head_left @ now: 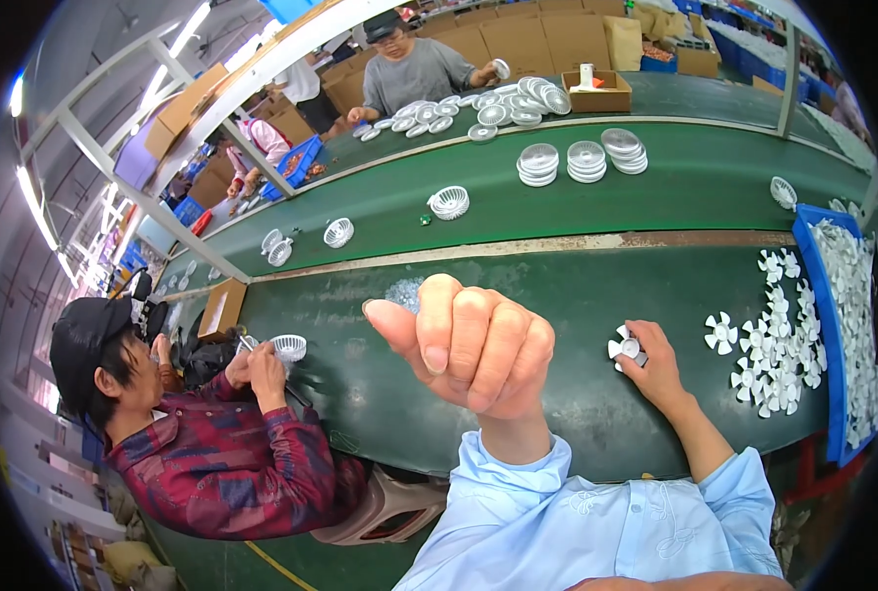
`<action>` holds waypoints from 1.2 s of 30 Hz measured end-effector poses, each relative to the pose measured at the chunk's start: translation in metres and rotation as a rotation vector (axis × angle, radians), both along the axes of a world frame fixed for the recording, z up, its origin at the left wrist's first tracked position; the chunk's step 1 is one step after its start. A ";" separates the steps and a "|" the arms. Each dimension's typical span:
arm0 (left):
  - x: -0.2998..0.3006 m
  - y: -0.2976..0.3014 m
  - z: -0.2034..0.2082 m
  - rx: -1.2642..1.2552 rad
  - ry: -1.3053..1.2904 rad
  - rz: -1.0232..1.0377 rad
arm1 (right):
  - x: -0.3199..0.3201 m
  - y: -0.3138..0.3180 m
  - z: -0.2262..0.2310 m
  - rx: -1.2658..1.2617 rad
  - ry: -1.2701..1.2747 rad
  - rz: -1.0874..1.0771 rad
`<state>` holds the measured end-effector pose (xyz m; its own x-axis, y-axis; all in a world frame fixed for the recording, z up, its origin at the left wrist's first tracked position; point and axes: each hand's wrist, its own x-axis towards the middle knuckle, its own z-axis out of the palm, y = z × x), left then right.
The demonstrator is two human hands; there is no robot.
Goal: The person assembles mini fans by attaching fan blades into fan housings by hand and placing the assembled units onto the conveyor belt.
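My left hand (483,345) is raised close in front of me, its fingers curled into a loose fist and the thumb sticking out to the left. Whatever lies inside those fingers, if anything, is hidden. Down at the worktable, my right hand (658,369) grips a small white fan blade (623,345) between thumb and fingers; a dark grey bit shows under the fingers. Right of it, a loose heap of white fan blades (776,345) is spread on the green table. Partly behind my left hand sits a small clear-bluish pile (404,294).
A blue bin (835,394) full of white parts stands at the right edge. Beyond the table runs a green conveyor (380,207) with stacked white round grilles (586,163). On my left, a co-worker (222,453) handles a white grille (289,347); another person (419,74) works across the belt.
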<state>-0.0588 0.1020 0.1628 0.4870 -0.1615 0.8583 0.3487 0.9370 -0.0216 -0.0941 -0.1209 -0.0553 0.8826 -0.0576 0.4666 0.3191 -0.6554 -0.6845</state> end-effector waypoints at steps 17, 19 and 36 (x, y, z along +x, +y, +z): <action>-0.009 0.009 0.008 0.203 -0.054 0.102 | -0.002 -0.005 -0.002 -0.004 0.005 0.001; 0.006 0.022 0.000 0.083 -0.474 -0.025 | -0.001 0.005 0.002 -0.008 -0.002 0.032; 0.004 0.001 0.001 0.035 -0.265 0.158 | 0.000 0.005 0.025 -0.014 0.016 0.017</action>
